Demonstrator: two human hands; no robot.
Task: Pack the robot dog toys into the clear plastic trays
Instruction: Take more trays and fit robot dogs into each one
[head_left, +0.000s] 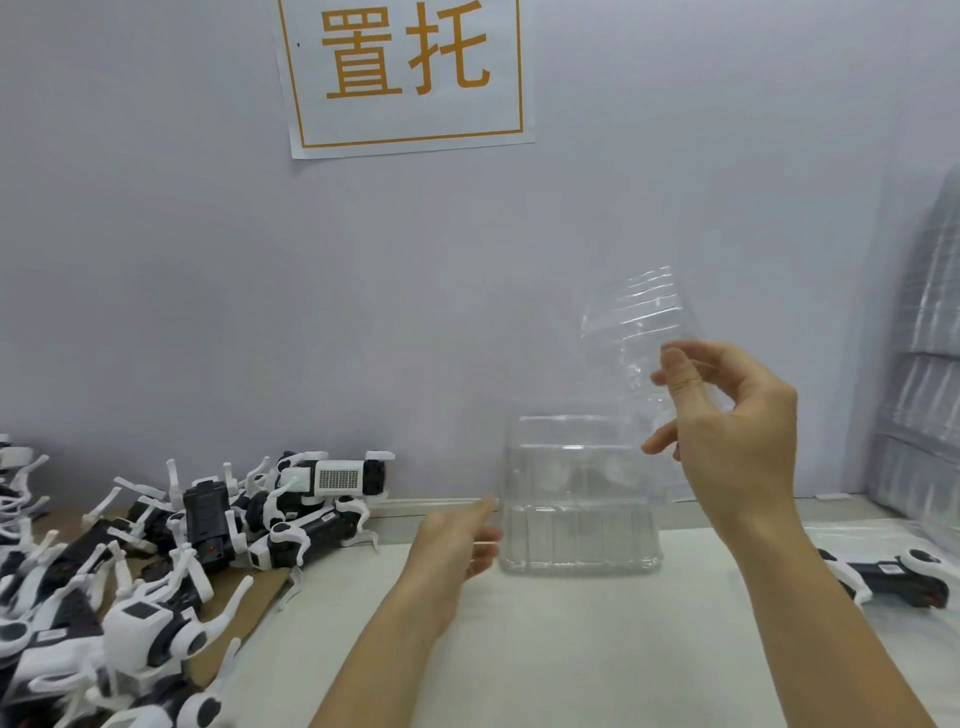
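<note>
A clear plastic tray (579, 540) stands on the white table surface near the wall, its near wall ribbed. My left hand (457, 540) is at the tray's left side with the fingers touching its edge. My right hand (732, 431) is raised above and to the right, pinching a second clear plastic tray (634, 332) that hangs tilted in the air over the first one. A heap of black-and-white robot dog toys (171, 545) lies at the left on brown cardboard. One more robot dog toy (893, 574) lies at the right, behind my right forearm.
A stack of clear trays in plastic wrap (924, 364) leans at the far right. A grey wall with a white sign in orange characters (408, 73) closes off the back. The white mat (571, 649) covers the table in front of me.
</note>
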